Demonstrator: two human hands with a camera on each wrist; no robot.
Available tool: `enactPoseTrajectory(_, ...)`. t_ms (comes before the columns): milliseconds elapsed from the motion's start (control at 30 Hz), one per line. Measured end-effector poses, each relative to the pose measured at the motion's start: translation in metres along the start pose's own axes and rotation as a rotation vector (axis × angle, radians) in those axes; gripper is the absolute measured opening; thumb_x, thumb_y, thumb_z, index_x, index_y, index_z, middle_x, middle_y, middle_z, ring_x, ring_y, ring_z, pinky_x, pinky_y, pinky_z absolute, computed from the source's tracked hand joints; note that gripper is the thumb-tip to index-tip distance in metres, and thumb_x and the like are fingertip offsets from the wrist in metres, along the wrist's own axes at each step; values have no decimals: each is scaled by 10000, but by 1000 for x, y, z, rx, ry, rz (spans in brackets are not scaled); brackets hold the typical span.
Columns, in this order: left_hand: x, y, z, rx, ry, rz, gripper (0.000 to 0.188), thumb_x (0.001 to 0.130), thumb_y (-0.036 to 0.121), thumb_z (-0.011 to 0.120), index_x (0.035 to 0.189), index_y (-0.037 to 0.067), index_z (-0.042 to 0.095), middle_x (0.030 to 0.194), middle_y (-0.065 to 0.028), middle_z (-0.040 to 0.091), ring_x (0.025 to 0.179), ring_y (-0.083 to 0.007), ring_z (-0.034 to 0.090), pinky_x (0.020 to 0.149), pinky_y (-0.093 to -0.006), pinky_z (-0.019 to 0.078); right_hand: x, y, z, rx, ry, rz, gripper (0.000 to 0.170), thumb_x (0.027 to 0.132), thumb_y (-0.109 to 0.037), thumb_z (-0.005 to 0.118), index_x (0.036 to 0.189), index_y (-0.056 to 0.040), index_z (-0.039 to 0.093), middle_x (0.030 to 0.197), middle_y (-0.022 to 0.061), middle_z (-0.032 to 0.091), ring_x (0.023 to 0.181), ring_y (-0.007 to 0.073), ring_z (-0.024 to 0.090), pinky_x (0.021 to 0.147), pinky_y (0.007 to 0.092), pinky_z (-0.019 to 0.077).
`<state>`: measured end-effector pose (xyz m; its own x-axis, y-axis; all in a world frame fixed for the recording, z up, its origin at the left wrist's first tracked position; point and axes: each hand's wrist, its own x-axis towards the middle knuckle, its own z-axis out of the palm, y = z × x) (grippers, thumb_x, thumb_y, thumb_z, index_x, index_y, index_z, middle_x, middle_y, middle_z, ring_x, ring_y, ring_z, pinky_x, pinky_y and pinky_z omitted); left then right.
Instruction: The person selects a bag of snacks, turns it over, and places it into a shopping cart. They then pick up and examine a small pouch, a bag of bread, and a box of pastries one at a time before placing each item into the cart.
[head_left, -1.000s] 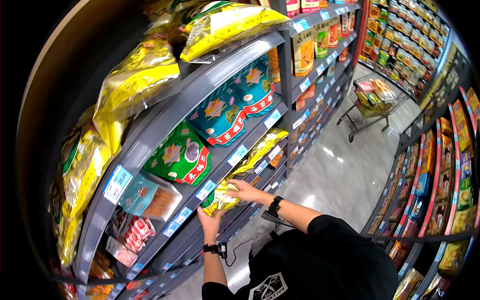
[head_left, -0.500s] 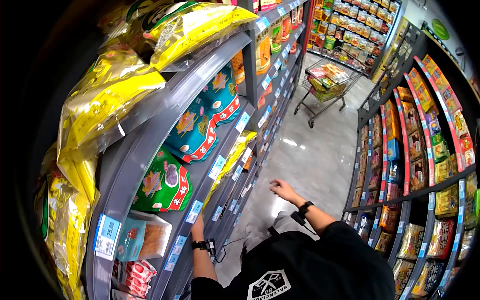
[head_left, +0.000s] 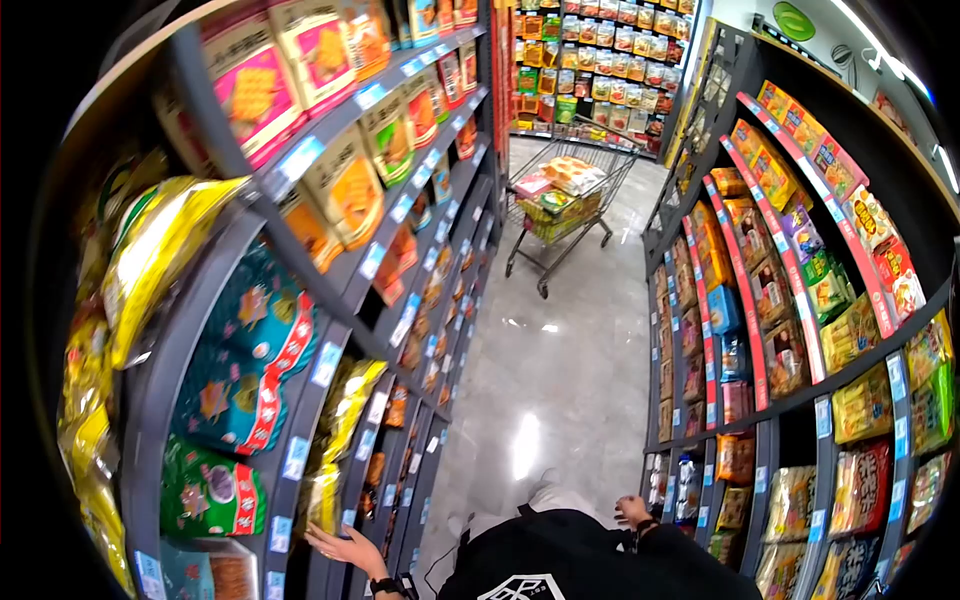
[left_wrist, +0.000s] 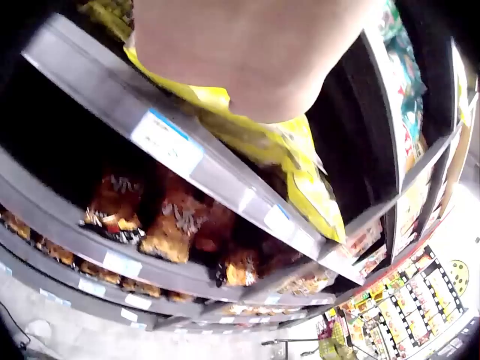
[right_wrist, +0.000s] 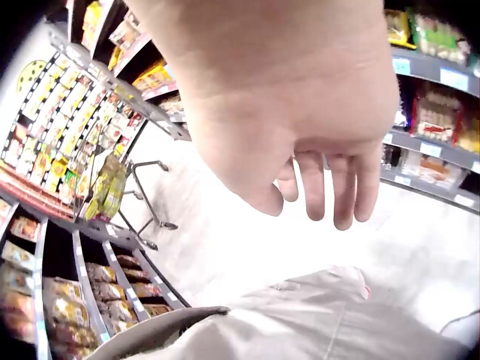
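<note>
The left hand (head_left: 345,548) is beside the yellow bags (head_left: 335,430) on the left shelf, its fingers extended at the lowest bag. In the left wrist view that hand (left_wrist: 247,56) covers part of the yellow packaging (left_wrist: 311,199); its fingertips are hidden. Away from the shelves, the right hand (head_left: 632,511) hangs over the aisle at the person's side. The right wrist view has this hand (right_wrist: 300,112) with loosely bent fingers and nothing held.
A shopping cart (head_left: 560,210) with packages stands further up the aisle. Green and teal bags (head_left: 245,350) fill the shelf at left, and large yellow bags (head_left: 160,250) hang over its edge. Shelves of packaged snacks (head_left: 770,280) line the right side.
The small yellow bag, held in both hands earlier, is no longer in them. The right hand has moved away to the right. The view has turned toward the aisle and cart.
</note>
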<state>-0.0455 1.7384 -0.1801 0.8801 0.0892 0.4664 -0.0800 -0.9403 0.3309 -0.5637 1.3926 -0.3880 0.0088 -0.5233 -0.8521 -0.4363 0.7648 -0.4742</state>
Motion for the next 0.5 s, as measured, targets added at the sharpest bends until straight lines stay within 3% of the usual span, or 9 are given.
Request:
enactPoseTrajectory(33,-14,36,-11,-132,-81,-31,701,908,113,610,1527,19,294,1572,-262,251,1435,-436,273,1163,-513,229,-13,-11,-10,37,39,-27,245,884,-204,589,1078,-56,606,899,115,659,659,303,671,576,448,543)
enactPoseTrajectory(133,-63,100,17,-373,-214,272,736,855,79,625,1499,-55,294,1543,-267,304,1434,-433,278,1187,-489,211,-3,-26,-45,125,47,-64,255,887,-200,593,1107,-72,577,903,96,655,673,261,657,583,425,537)
enactPoseTrajectory(167,-76,119,29,-380,-223,275,736,855,79,625,1499,-55,294,1543,-267,304,1434,-433,278,1187,-489,211,6,-28,-57,171,53,-84,260,888,-191,590,1120,-78,571,909,92,655,677,250,653,584,419,536)
enactPoseTrajectory(233,-102,162,54,-557,-892,246,738,846,94,692,1488,-14,345,1469,-222,431,1360,-330,429,1109,-404,351,15,-43,-78,230,61,-131,188,916,-200,578,1082,-111,571,910,74,655,704,239,671,571,375,538)
enactPoseTrajectory(300,-107,204,77,-480,-1616,273,708,863,210,738,1468,34,414,1348,-208,569,1229,-293,558,1030,-391,445,25,-62,-93,266,83,-155,169,924,-186,576,1075,-109,578,892,80,663,695,228,671,544,362,541)
enactPoseTrajectory(333,-109,232,76,-610,-1810,457,696,875,331,740,1454,71,453,1258,-176,638,1121,-251,619,941,-365,494,27,-71,-98,259,108,-161,170,925,-177,574,1081,-107,576,885,79,663,688,217,667,536,356,543)
enactPoseTrajectory(367,-117,246,93,-521,-1888,499,694,871,384,727,1438,74,473,1263,-164,638,1107,-261,624,933,-366,497,28,-78,-104,249,132,-164,172,926,-167,573,1087,-106,574,878,78,663,680,207,663,527,350,545)
enactPoseTrajectory(500,-117,331,95,-391,-1484,717,609,871,354,694,1373,54,522,1254,-217,632,1143,-375,612,942,-427,502,42,-82,-125,377,144,-118,175,909,-130,577,1082,-107,564,813,52,618,631,189,635,487,337,541)
